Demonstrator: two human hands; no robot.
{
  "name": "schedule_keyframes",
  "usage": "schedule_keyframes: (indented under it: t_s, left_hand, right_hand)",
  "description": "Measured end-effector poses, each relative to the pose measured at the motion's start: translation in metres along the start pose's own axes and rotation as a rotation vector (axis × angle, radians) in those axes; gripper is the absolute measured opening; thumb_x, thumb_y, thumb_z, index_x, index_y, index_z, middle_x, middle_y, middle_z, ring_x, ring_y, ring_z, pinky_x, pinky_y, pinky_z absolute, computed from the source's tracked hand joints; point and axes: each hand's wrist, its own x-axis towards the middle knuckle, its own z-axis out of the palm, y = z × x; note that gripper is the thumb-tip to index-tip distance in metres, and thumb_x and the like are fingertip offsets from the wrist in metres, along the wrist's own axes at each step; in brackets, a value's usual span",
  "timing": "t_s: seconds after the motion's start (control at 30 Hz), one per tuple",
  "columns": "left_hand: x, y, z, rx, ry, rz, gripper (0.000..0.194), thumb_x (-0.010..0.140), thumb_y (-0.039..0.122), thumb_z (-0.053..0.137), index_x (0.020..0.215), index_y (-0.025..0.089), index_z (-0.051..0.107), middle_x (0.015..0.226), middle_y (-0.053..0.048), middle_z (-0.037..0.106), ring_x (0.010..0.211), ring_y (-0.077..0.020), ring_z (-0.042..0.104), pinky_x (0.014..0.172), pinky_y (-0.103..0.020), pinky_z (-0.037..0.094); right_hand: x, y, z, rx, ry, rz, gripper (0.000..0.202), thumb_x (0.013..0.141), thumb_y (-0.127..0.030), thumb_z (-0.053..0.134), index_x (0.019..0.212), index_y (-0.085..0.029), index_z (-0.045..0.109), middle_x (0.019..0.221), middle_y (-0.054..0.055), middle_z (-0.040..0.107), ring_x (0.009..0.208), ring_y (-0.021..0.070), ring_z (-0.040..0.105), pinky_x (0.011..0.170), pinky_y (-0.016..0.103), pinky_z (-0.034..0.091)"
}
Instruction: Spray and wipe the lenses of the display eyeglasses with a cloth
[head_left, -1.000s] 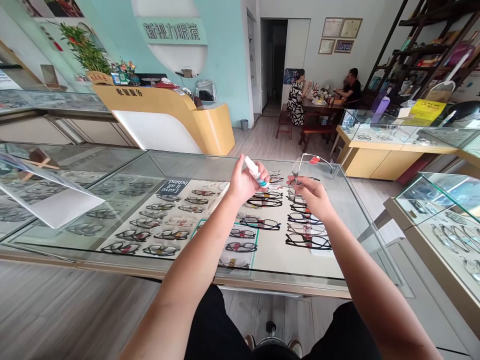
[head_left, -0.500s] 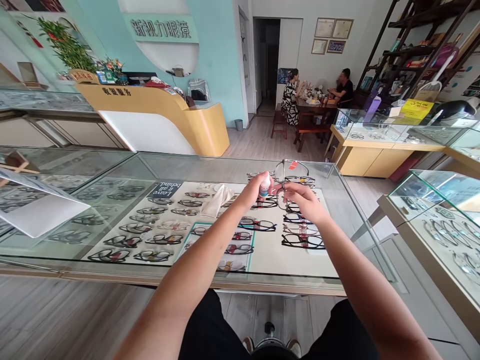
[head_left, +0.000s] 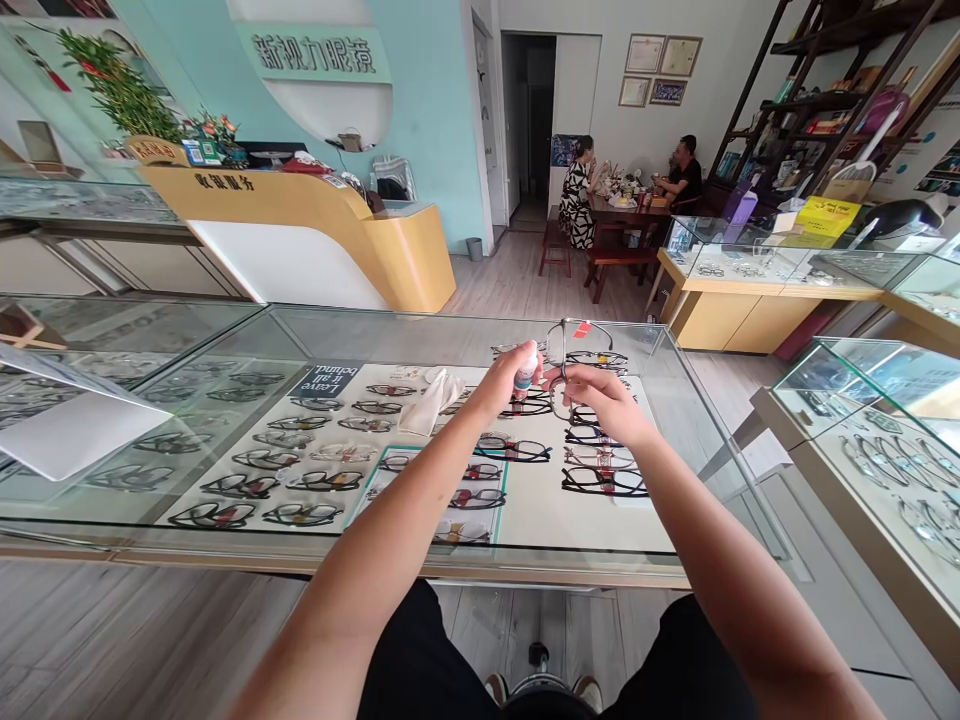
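Over the glass display case (head_left: 420,555), my left hand (head_left: 508,378) is closed around a small white spray bottle (head_left: 526,370) with a teal and pink label. Right beside it, my right hand (head_left: 604,398) grips a pair of thin-framed eyeglasses (head_left: 562,345), turned so one lens stands above the other. A red tag (head_left: 582,329) shows on the eyeglasses. A crumpled pale cloth (head_left: 433,403) lies left of my left hand. Beneath the glass, several rows of spectacle frames (head_left: 301,513) rest on a white board.
A white folded card stand (head_left: 75,425) is on the case at left. More glass cases (head_left: 870,480) stand at right. Beyond are a yellow counter (head_left: 409,260) and two people (head_left: 577,195) seated at a wooden table. A stool base is between my feet.
The view has shifted slightly. My left hand and the bottle have tilted a little beside the eyeglasses. Both hands keep their hold.
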Motion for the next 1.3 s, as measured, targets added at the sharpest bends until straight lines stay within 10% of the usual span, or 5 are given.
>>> schedule_keyframes:
  t_s: [0.73,0.9,1.1,1.3]
  left_hand:
    - [-0.014,0.011,0.003,0.282,-0.118,0.078,0.055,0.1,0.074,0.059,0.084,0.022,0.066,0.086,-0.005,0.063,0.077,-0.0195,0.055,0.062,-0.029,0.045]
    - [0.0,0.012,-0.024,0.172,0.176,0.143,0.062,0.096,0.085,0.061,0.089,0.023,0.068,0.094,-0.007,0.068,0.089,-0.0227,0.064,0.079,-0.033,0.057]
    - [0.029,-0.001,-0.084,0.153,0.823,0.087,0.01,0.093,0.032,0.065,0.099,0.024,0.065,0.095,-0.004,0.07,0.084,-0.0203,0.061,0.072,-0.032,0.049]
    - [0.033,-0.02,-0.139,0.181,1.123,0.007,0.025,0.092,0.012,0.065,0.115,0.022,0.059,0.106,-0.006,0.07,0.093,-0.0215,0.069,0.083,-0.034,0.056]
  right_hand:
    - [0.003,0.002,-0.011,0.06,0.205,0.034,0.037,0.095,-0.049,0.06,0.117,-0.028,0.081,0.123,0.008,0.083,0.089,0.0236,0.065,0.09,0.041,0.059]
    - [0.004,0.006,-0.012,0.07,0.217,0.031,0.036,0.094,-0.051,0.06,0.114,-0.029,0.08,0.125,0.009,0.082,0.089,0.0247,0.065,0.09,0.042,0.059]
    - [0.004,0.012,-0.014,0.123,0.219,0.003,0.032,0.094,-0.045,0.062,0.113,-0.03,0.084,0.117,0.006,0.083,0.087,0.0241,0.065,0.089,0.043,0.059]
    - [0.002,0.016,-0.014,0.243,0.258,-0.001,0.024,0.091,-0.041,0.07,0.108,-0.028,0.081,0.122,0.007,0.084,0.083,0.0215,0.063,0.081,0.04,0.054]
